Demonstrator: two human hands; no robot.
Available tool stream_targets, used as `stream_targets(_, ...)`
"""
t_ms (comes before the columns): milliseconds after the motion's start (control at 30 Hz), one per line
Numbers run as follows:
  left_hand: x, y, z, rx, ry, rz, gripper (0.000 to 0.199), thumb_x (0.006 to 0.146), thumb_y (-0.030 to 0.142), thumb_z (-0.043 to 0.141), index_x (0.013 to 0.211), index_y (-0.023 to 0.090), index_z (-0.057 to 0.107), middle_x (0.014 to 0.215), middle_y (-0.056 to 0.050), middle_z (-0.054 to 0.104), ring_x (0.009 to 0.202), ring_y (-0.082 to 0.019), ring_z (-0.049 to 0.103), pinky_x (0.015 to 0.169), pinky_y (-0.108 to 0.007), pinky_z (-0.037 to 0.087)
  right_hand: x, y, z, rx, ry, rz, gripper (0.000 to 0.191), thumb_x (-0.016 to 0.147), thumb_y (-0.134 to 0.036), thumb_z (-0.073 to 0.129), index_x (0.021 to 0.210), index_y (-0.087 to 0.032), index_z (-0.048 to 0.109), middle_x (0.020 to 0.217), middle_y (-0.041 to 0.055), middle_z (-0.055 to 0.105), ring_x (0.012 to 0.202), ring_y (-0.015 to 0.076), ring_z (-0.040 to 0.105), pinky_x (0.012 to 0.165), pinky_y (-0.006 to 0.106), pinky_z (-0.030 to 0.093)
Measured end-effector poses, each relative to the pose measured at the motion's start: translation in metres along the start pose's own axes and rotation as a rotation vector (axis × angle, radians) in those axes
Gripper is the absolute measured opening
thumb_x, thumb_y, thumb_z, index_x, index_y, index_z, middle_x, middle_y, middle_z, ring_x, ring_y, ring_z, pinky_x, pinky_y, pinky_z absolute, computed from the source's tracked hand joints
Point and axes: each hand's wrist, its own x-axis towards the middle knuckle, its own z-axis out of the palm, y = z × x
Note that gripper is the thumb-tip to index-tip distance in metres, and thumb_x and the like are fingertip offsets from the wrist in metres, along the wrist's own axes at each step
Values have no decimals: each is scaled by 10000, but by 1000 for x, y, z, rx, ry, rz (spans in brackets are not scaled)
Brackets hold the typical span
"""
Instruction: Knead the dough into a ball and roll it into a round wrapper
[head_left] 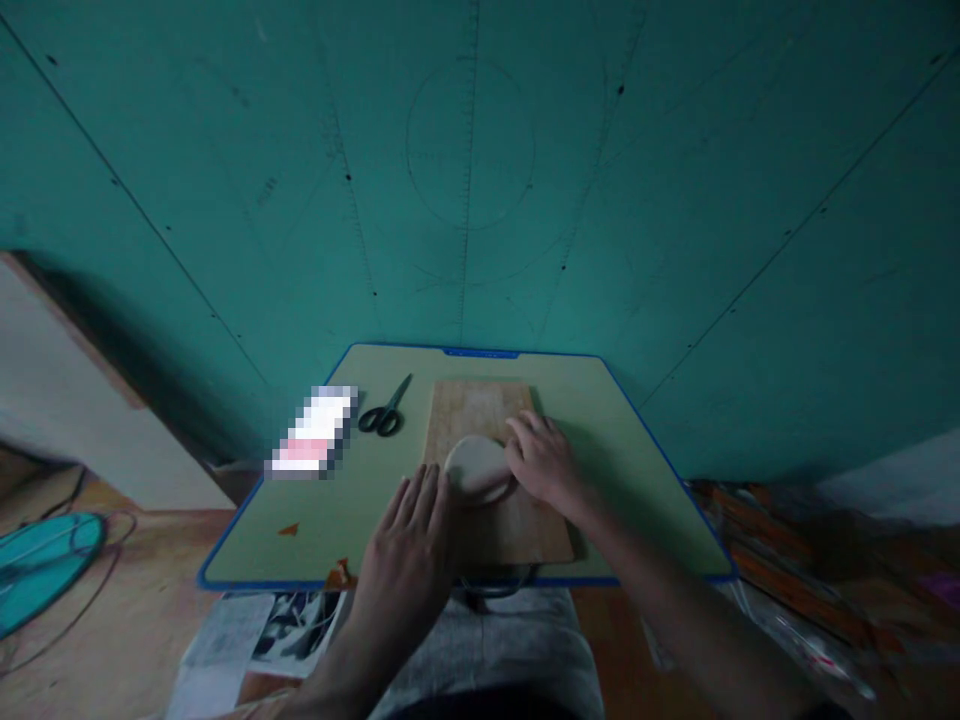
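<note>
A pale, round, flat disc (475, 466) lies on a wooden cutting board (484, 405); its material cannot be told from here. Against its left edge rest the straight fingertips of my left hand (412, 535), which lies flat, palm down, with the fingers slightly apart. My right hand (546, 460) has bent fingers closed over the disc's right edge, and the thumb side is partly hidden. Black-handled scissors (385, 412) lie to the left of the board, blades pointing away from me.
Under the board is a light green table (630, 480) with a blue rim, close to a green wall (480, 150). A blurred-out phone-like object (315, 432) lies at the left edge. Small orange-brown scraps (341, 573) sit near the front. Orange-brown stacked pieces (780, 580) stand on the right.
</note>
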Motion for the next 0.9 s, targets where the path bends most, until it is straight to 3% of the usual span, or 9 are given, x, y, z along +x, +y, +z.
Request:
stream_targets(100, -21, 10, -6, -1, 3, -29, 559, 943, 251, 413, 1451, 21, 374, 1413, -240, 556, 1324, -332, 534, 1056, -470, 503, 11, -9, 0, 9, -26, -87, 363, 922, -215, 434, 1214, -206, 649, 1344, 101, 594, 1214, 267, 531, 979, 389, 445)
stream_targets(200, -23, 8, -6, -18, -30, -64, 571, 944, 283, 426, 1461, 46, 373, 1402, -233, 569, 1318, -342, 538, 1046, -483, 513, 27, -18, 3, 40, -62, -145, 382, 918, -235, 457, 1254, -226, 639, 1373, 80, 586, 1247, 255, 516, 1001, 386, 433)
stream_targets(367, -2, -16, -5, -67, -88, -178, 470, 955, 279, 425, 1394, 129, 497, 1373, -182, 604, 1341, -348, 512, 1013, -479, 533, 54, -28, 12, 96, -92, -178, 370, 944, -261, 430, 1244, -242, 646, 1363, 57, 599, 1231, 228, 534, 1063, 382, 376)
stream_targets(533, 21, -48, 7, -53, -107, -289, 502, 993, 464, 423, 1303, 105, 588, 1295, -199, 650, 1317, -371, 529, 1001, -503, 526, 89, -41, 24, 109, -128, -179, 357, 971, -272, 393, 1240, -238, 625, 1333, 63, 606, 1220, 214, 537, 1049, 364, 381)
stream_targets(667, 34, -69, 17, -81, -117, -304, 458, 996, 464, 436, 1232, 124, 632, 1236, -179, 679, 1258, -331, 584, 970, -443, 543, 108, -53, 25, 92, -166, -170, 341, 983, -250, 373, 1203, -265, 632, 1324, 47, 610, 1211, 199, 554, 1032, 347, 399)
stream_targets(767, 38, -74, 16, -96, -137, -323, 380, 1012, 403, 424, 1178, 147, 650, 1215, -151, 688, 1164, -270, 647, 945, -379, 551, 103, -56, 18, 79, -149, -156, 340, 981, -241, 377, 1187, -256, 647, 1302, 61, 630, 1189, 207, 581, 1013, 357, 427)
stream_targets(900, 36, -63, 8, -103, -204, -376, 365, 1025, 372, 392, 1170, 157, 649, 1234, -156, 679, 1089, -267, 684, 860, -373, 574, 64, -44, 8, 42, -116, -146, 362, 963, -280, 440, 1261, -211, 634, 1397, 126, 584, 1257, 263, 559, 1046, 437, 427)
